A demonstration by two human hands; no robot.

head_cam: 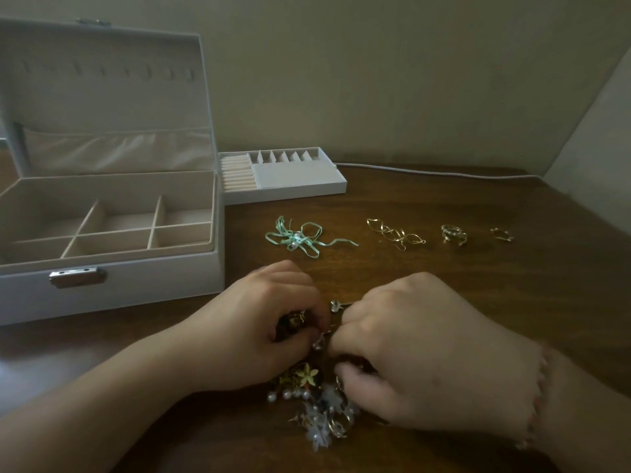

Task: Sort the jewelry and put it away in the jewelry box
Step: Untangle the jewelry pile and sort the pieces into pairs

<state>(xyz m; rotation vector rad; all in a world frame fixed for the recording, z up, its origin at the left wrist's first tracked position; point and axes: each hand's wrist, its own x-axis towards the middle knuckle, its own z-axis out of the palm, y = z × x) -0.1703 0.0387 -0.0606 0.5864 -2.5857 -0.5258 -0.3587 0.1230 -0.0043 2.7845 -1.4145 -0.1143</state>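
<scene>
Wooden table [444, 302]: one jewelry box [112, 288], one tray [290, 189], two hands' fingers [307, 302] in tangled jewelry [317, 404]

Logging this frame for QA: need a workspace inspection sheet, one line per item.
Surface: dark wooden table.
Job's things: jewelry box open, compartments bare; removable tray beside it; tangled jewelry pile; green ribbon piece, gold earrings, rings, small gold piece laid out in a row.
Clutter: nothing seen.
Grippers: left hand and right hand, fingers curled, picking in the pile.
Cables: white cable along table's back edge.
Surroundings: plain wall.
</scene>
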